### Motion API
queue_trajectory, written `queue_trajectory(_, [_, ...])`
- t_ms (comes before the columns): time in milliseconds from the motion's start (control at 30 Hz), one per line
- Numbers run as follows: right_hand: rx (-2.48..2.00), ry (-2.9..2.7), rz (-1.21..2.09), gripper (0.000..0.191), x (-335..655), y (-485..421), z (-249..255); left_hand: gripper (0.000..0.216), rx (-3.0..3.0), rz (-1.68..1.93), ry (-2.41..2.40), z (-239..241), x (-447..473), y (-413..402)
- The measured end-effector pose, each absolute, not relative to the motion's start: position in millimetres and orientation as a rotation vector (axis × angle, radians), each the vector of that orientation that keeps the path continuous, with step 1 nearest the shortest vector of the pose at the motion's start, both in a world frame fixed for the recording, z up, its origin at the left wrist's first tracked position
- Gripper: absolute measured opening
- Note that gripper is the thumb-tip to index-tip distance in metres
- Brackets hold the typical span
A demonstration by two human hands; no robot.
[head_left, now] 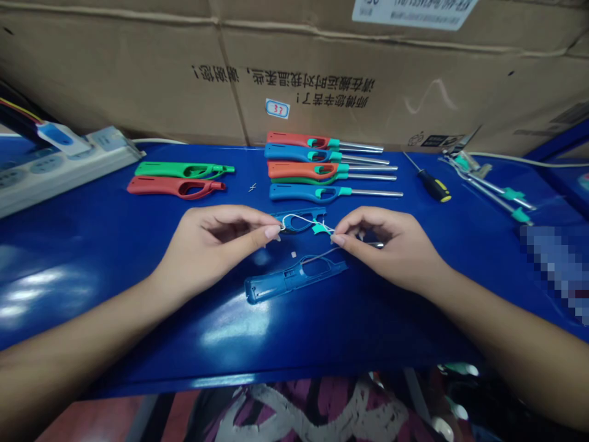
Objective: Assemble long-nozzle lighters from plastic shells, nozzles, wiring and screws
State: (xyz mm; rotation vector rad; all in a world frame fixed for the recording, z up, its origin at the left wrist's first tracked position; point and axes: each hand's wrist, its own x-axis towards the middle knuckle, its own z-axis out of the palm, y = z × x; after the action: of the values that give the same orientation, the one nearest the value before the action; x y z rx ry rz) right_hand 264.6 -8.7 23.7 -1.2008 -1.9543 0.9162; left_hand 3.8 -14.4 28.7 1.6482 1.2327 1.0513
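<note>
A thin white wire [301,217] runs in a loop between my two hands. My left hand [225,242] pinches one end of it between thumb and forefinger. My right hand [391,245] is closed on the wire close to a teal trigger piece [322,228], and a metal tip shows past its fingers. Under the wire lies a blue lighter casing half [317,213], partly hidden. Nearer to me rests the other blue casing half [271,285], hollow side up, with a thin wire across its opening. A tiny pale piece [294,254] sits between the halves.
Several assembled lighters [304,193] with metal tubes lie stacked behind my hands. Green [172,169] and red casings [161,186] are at left, beside small screws [252,187]. A screwdriver [432,184] and loose tubes [501,193] lie right. A power strip [59,169] and cardboard box [161,80] bound the table.
</note>
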Motion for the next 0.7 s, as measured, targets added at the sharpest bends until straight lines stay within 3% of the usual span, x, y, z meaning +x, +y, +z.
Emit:
queue_trajectory(67, [-1.206,-1.912,0.95,0.007,264,-7,23,0.003,1.756,1.084,1.163,29,1,-13])
queue_trajectory(233, [-1.218,-1.876,0.992,0.008,264,-5,22,0.018,2.085,1.209,0.912,38,-8,-14])
queue_trajectory(433, [-1.236,-1.873,1.022,0.011,264,-6,18,0.011,2.059,0.823,0.662,41,-4,-20])
queue_trajectory(700, [-1.087,-2.077,1.034,0.011,263,-9,19,0.009,1.983,0.709,0.849,18,10,-24])
